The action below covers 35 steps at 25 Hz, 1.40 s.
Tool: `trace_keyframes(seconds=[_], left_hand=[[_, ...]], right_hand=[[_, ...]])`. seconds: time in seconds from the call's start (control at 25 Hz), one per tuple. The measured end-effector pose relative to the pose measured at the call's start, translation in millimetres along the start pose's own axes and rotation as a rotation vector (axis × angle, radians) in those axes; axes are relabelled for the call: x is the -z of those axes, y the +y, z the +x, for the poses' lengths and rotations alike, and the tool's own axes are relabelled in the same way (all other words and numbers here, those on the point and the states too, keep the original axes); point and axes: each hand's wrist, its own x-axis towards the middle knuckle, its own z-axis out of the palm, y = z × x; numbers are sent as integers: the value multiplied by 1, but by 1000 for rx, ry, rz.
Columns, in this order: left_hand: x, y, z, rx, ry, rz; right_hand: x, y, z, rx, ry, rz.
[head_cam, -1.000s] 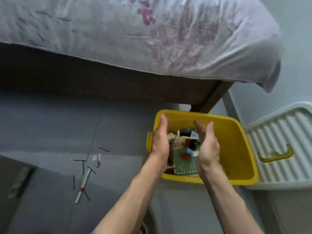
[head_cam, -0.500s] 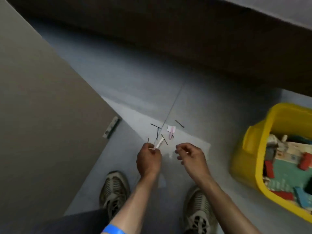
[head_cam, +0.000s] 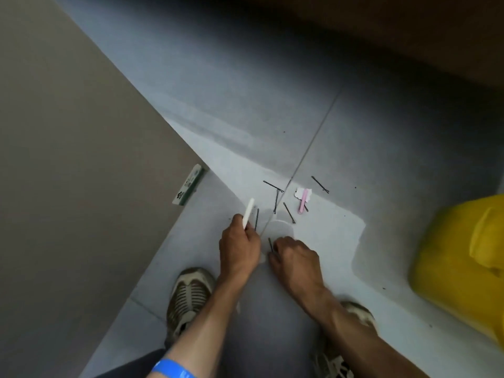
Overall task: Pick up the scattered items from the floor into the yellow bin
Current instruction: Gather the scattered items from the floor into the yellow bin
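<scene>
Hands work low over a grey floor (head_cam: pixel 354 148). The left hand (head_cam: pixel 238 248) grips a white stick (head_cam: pixel 248 213) and a black pin (head_cam: pixel 256 219). Just right of it, the right hand (head_cam: pixel 296 256) pinches another pin (head_cam: pixel 270 244). Beyond the left hand lie loose pins (head_cam: pixel 289 212) and a pink clip (head_cam: pixel 302 204). Far right of it stands the yellow bin (head_cam: pixel 461 266).

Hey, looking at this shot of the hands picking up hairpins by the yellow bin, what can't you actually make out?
- Yellow bin, head view: cut off by the right edge and blurred; its contents do not show.
- Lower end of the white stick: hidden inside the left hand.
- Hairpin at the right hand: its lower end is covered by the fingertips.
- Label strip on the brown panel: print too small to read.
</scene>
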Motion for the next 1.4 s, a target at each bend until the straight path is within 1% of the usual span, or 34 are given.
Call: trace_keyframes(seconds=[0.08,0.16,0.28,0.36,0.4,0.48,0.52,0.6,0.68,0.72,0.8,0.88,0.96,1.12,1.16,1.2,1.28,1.4], left_hand=[[4,-1,5,-11,15,15],[2,5,10,-33,-20,99],[-5,13,16,-75,-64,216],[-7,14,20,-87,-89,259],[-7,15,21,-86,-96,282],[-8,17,23,-134,-112,354],[-9,18,23,-185,-125,404],[-11,19,25,-294,-148,486],[-10,19,25,-378,-168,519],[-9,19,25,-406,-178,522],[-7,18,25,-421,-181,498],[-7,17,26,-395,-176,433],[-7,16,28,-320,-169,324],[-8,20,32,23,-141,41],[-8,20,31,83,-152,0],[-7,19,29,93,-168,2],[-8,13,23,-12,-178,109],[-12,4,17,-223,-127,294]], right_hand=[[-2,-4,5,-29,1,-71],[0,-2,6,-102,-44,-104],[9,9,10,-240,-56,-49],[19,17,11,-371,-23,150],[24,21,11,-436,1,311],[30,27,12,-497,97,618],[32,29,13,-495,149,708],[35,29,20,-449,221,729],[33,26,32,-378,237,618],[31,24,37,-340,220,516],[27,19,45,-255,183,298],[26,17,45,-189,200,185],[26,19,40,-167,229,172],[25,24,37,-158,229,172],[26,26,39,-148,211,129],[26,28,41,-116,193,54],[28,28,45,-30,194,-123],[30,20,53,9,226,-293]])
